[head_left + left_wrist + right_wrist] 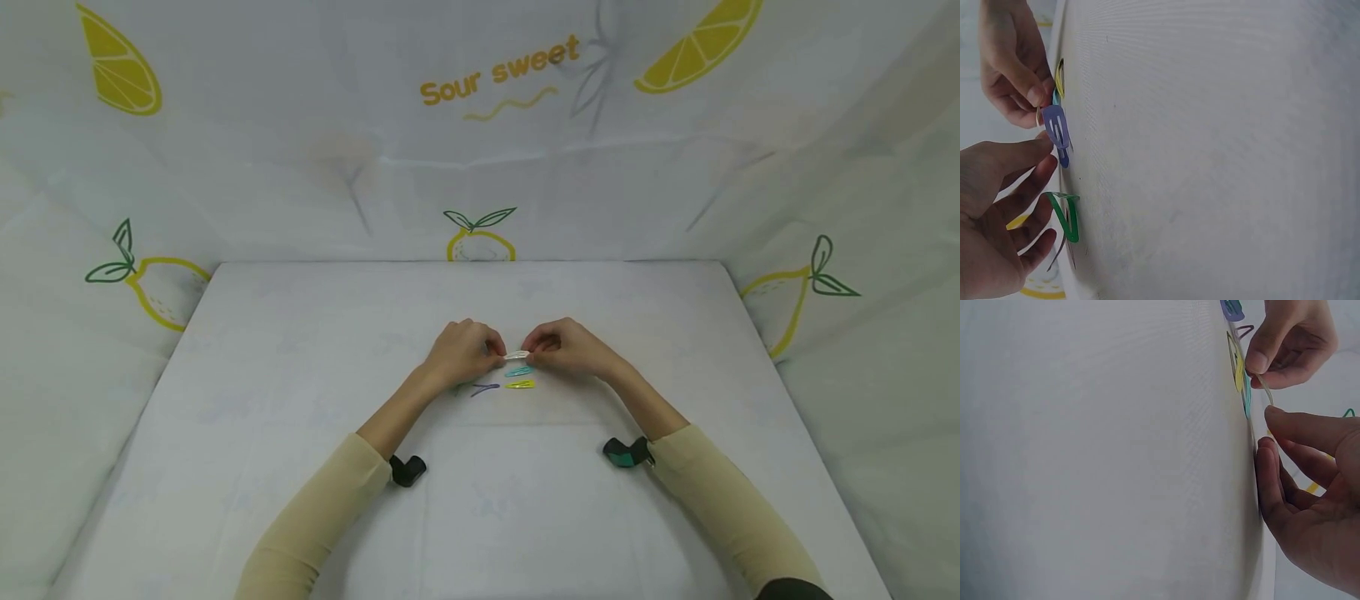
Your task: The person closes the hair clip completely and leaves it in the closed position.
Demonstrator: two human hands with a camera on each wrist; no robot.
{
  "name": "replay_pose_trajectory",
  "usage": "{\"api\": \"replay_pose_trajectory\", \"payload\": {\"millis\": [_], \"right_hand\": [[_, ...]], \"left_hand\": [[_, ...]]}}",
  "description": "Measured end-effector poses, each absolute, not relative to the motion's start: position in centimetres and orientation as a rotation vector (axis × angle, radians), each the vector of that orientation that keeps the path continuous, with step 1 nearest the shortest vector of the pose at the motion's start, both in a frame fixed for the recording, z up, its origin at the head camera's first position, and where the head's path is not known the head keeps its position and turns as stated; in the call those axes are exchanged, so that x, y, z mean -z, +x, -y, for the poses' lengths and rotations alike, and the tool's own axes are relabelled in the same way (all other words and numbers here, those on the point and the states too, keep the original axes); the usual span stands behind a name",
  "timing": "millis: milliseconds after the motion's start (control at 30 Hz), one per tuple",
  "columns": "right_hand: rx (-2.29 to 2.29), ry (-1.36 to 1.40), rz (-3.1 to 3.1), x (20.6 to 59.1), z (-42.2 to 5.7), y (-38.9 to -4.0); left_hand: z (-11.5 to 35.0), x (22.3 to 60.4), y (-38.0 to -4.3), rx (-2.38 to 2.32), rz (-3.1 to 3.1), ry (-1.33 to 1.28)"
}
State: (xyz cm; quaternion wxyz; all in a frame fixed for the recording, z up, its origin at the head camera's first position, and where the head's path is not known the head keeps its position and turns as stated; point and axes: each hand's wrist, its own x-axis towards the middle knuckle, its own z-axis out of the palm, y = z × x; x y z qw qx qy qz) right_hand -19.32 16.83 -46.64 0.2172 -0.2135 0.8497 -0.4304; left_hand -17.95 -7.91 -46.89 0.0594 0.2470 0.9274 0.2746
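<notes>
Between the two hands, just above the table, is a white snap hair clip [517, 356]. My left hand [463, 350] pinches its left end with thumb and forefinger. At the other end, my right hand [570, 347] pinches it the same way. Below the held clip lie a light blue hair clip [518, 372] and a yellow hair clip [520, 385]. A purple hair clip [485, 388], sprung apart, lies left of the yellow one. Near the curled lower fingers of the left hand stands a green hair clip [1070, 220], mostly hidden in the head view.
A white cloth covers the table [495, 500]. Behind it hangs a white curtain [300, 167] printed with lemons. In the right wrist view a thin brownish clip [1245, 329] shows beside the purple one. Each wrist wears a small dark camera [626, 452].
</notes>
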Motion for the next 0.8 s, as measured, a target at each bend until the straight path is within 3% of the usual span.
{"api": "replay_pose_trajectory", "payload": {"millis": [800], "right_hand": [[1.181, -0.603, -2.380, 47.1, -16.7, -19.6]], "left_hand": [[8.7, 48.2, -19.2, -0.952, -2.680, 0.712]]}}
